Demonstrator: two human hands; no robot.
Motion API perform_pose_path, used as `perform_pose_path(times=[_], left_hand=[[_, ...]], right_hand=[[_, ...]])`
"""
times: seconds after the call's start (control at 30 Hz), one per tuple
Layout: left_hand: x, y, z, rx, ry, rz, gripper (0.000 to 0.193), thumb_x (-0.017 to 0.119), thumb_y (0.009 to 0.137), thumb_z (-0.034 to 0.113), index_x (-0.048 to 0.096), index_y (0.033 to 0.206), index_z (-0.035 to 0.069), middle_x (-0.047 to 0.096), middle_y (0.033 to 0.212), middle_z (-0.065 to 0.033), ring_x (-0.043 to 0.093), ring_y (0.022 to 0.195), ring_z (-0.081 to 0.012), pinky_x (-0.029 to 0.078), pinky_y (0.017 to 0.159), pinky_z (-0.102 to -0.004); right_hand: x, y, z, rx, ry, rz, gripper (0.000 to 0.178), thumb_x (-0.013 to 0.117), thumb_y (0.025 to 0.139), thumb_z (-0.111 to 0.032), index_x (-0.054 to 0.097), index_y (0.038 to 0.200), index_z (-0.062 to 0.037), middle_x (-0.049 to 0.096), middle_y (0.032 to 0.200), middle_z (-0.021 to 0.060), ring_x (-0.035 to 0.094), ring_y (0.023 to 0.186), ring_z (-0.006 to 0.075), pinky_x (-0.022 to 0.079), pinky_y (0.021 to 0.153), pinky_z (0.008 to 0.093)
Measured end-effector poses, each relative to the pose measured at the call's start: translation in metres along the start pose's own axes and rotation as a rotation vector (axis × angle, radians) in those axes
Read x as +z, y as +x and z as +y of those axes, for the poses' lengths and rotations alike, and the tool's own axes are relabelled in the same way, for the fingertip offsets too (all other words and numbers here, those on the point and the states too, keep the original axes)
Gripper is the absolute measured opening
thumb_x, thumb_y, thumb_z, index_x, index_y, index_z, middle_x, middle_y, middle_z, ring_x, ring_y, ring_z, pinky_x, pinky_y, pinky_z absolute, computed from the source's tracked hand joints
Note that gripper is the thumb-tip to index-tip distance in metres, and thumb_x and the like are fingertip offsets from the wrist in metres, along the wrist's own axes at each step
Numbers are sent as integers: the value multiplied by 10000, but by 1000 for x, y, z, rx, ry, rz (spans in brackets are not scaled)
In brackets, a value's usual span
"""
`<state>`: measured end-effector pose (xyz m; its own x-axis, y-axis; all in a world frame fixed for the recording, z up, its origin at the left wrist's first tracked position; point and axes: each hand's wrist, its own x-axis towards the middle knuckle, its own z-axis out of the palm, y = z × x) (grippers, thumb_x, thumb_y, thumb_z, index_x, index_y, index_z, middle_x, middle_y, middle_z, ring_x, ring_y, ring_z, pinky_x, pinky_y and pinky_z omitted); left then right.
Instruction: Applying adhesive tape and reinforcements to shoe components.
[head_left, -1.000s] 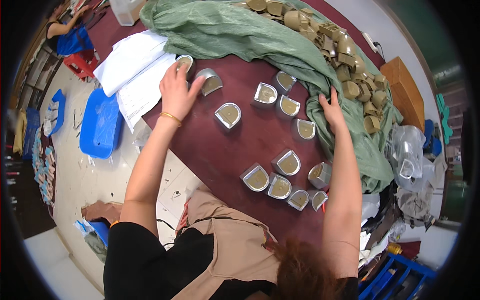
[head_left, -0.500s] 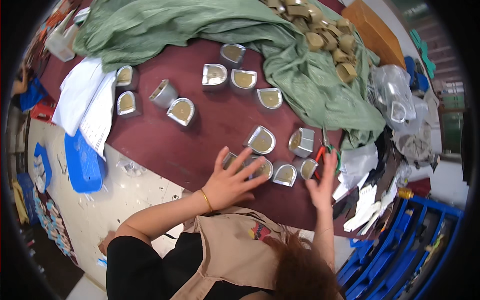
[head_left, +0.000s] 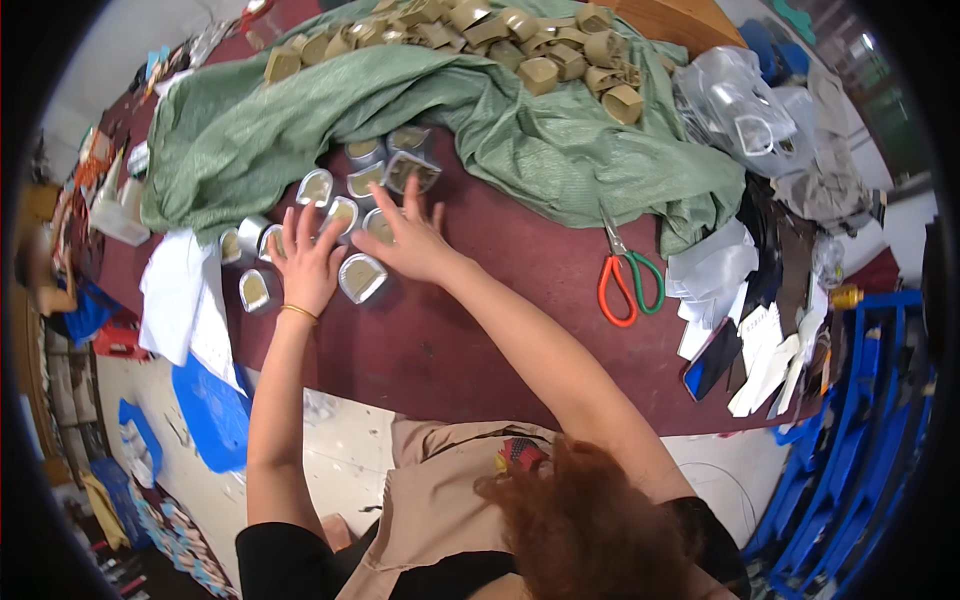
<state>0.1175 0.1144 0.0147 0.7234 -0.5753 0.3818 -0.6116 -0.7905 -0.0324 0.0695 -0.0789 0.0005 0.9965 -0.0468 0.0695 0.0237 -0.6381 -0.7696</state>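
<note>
Covering silver tins (head_left: 362, 278) — hands (head_left: 310, 262) spread flat.

Bare tabletop (head_left: 480, 330) lies open between tins (head_left: 362, 277) and scissors (head_left: 628, 272).

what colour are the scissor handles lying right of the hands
One orange-red, one green, on the metal-bladed scissors; seen in the head view.

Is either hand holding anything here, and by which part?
Nothing is gripped. The left hand and right hand lie flat, fingers spread, on the small metal tins.
</note>
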Motion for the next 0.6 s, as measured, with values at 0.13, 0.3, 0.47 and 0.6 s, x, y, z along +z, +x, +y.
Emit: perform_pose_path(times=[0.13, 0.3, 0.47, 0.6], left_hand=[[6, 29, -39, -160, -312, 24, 368, 592, 703, 152, 592, 1071, 138, 452, 1277, -122, 356, 1268, -332, 228, 1057, -486], [-27, 136, 26, 13, -366, 370, 279, 648, 817, 206, 586, 1036, 45, 577, 1083, -165, 538, 1041, -352, 416, 909, -431], [5, 239, 146, 326, -337, 90, 484, 638, 827, 414, 563, 1224, 148, 502, 1329, -99, 447, 1260, -291, 325, 1045, -467], [21, 244, 164, 196, -56, -270, 401, 639, 800, 383, 615, 1163, 214, 571, 1245, -97, 530, 1148, -286, 361, 978, -488]], right_hand=[[-51, 1, 7, -72, 388, 102, 549, 607, 865, -426, 528, 1270, -63, 575, 1179, 281, 629, 1003, 388, 503, 822, 411], [-103, -54, 54, 57, 421, 344, 167, 657, 824, -122, 647, 956, -20, 677, 900, 147, 668, 785, 254, 519, 703, 358], [-46, -57, 25, -301, 492, 256, 141, 619, 808, -26, 658, 943, -37, 593, 1182, 160, 616, 1015, 275, 508, 800, 347], [-44, -35, -3, -328, 547, 309, 165, 581, 727, 39, 654, 865, -13, 618, 1136, 159, 616, 990, 317, 515, 821, 371]])
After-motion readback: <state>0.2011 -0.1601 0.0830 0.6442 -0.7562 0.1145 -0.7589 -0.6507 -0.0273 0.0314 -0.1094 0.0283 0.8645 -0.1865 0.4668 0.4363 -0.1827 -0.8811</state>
